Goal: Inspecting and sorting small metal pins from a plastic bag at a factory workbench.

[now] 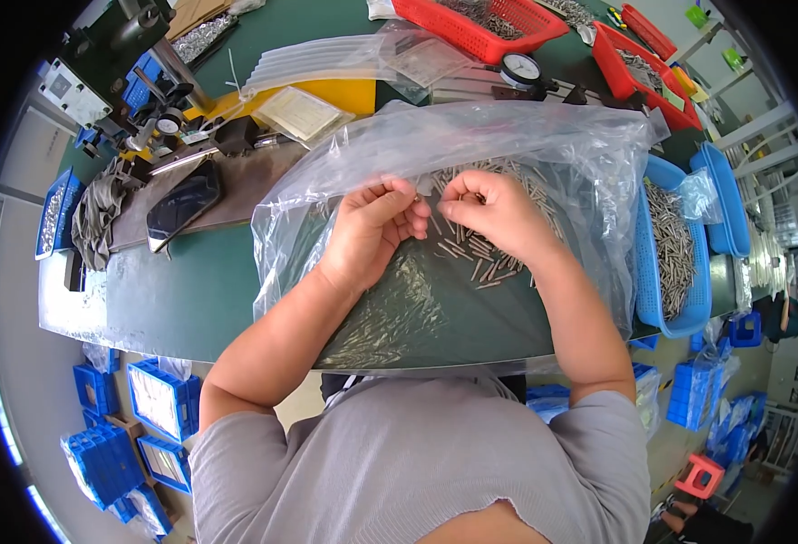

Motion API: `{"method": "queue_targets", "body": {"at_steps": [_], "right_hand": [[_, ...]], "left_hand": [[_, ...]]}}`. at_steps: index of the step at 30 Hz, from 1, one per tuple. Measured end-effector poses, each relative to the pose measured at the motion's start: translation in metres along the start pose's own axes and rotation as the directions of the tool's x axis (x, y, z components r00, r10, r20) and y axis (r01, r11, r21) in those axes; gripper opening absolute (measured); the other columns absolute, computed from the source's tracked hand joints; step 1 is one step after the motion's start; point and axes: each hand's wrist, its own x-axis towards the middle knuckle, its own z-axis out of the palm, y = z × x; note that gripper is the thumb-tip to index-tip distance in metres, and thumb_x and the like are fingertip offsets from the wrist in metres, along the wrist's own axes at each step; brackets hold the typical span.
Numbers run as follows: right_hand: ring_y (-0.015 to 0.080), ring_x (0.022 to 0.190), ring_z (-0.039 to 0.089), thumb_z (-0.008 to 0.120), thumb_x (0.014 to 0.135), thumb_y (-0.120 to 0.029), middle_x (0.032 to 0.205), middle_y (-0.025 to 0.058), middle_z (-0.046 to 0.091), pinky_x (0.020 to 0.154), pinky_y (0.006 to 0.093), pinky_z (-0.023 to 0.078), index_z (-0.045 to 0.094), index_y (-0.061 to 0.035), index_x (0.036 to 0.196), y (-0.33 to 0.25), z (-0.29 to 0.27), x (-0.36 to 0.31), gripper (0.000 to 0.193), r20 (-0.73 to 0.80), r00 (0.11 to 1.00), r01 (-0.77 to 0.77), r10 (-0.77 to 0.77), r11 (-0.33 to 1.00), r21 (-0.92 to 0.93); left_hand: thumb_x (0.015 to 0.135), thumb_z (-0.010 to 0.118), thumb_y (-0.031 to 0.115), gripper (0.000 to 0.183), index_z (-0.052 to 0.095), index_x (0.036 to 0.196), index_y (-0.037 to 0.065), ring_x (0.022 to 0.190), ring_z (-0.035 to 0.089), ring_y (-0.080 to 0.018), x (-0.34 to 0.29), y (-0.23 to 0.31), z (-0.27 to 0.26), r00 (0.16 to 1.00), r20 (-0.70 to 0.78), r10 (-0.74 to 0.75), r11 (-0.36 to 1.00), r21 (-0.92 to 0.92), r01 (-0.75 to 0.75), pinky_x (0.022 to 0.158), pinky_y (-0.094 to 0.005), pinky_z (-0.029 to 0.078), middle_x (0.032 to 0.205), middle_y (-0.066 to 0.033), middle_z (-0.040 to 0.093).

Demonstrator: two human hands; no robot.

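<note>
My left hand (376, 225) is raised over a clear plastic bag (326, 172) spread on the green table. Its thumb and forefinger are pinched together, and a tiny thing at their tips is too small to name. Close by on the right, my right hand (497, 213) is also closed in a pinch, fingertips turned toward the left hand. What it grips, if anything, cannot be made out. Beneath and around my right hand lies a loose heap of small slim metal pins (482, 258), partly covered by that hand and forearm.
A blue basket (645, 272) of similar metal pieces stands at the right. Red baskets (544, 41) and a dial gauge (519, 70) are at the back. On the left are a black phone (184, 205), a grey cloth (100, 213) and a gauge stand (177, 68).
</note>
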Motion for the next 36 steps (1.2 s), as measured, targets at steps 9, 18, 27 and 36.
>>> {"method": "queue_targets", "body": {"at_steps": [9,18,27,36], "right_hand": [[0.0307,0.074,0.062,0.068,0.074,-0.02,0.079,0.0115,0.064,0.062,0.0411,0.048,0.061,-0.0052,0.08,-0.002,0.018,-0.006,0.018,-0.081,0.963,0.136,-0.257,0.723,-0.678],[0.0071,0.07,0.055,0.062,0.087,-0.014,0.078,0.0023,0.062,0.064,0.0233,0.045,0.06,0.0008,0.09,-0.007,0.002,-0.002,0.015,-0.196,0.981,0.077,-0.001,0.923,0.377],[0.0066,0.074,0.057,0.062,0.087,-0.009,0.079,0.0021,0.062,0.066,0.0216,0.046,0.059,0.0008,0.089,-0.007,0.02,-0.004,0.011,-0.246,0.958,0.218,-0.149,0.933,0.286],[0.0116,0.069,0.06,0.06,0.087,-0.006,0.075,0.0051,0.062,0.063,0.0233,0.048,0.059,0.0018,0.086,-0.018,0.018,-0.007,0.007,-0.081,0.988,0.154,-0.132,0.855,0.494]], "left_hand": [[0.09,0.053,0.01,0.007,0.057,0.089,0.003,0.069,0.059,-0.0173,0.001,0.0,0.0,0.999,0.031,-0.005,1.0,0.015,0.005,0.067,-0.0296,0.049,0.082,-0.0103,0.062],[0.09,0.053,0.01,0.009,0.056,0.088,0.002,0.069,0.059,-0.0181,0.0,-0.001,0.001,0.996,0.067,-0.062,0.998,0.022,0.061,0.067,-0.0292,0.049,0.081,-0.0104,0.062],[0.091,0.054,0.011,0.01,0.058,0.089,0.002,0.068,0.061,-0.0166,-0.002,-0.001,0.004,0.994,0.087,-0.071,0.997,-0.015,0.072,0.066,-0.0285,0.05,0.081,-0.0106,0.064],[0.092,0.054,0.012,0.011,0.058,0.09,0.002,0.07,0.062,-0.0171,-0.002,-0.003,0.003,0.995,0.089,-0.042,0.998,-0.035,0.045,0.068,-0.0289,0.051,0.08,-0.0098,0.064]]}}
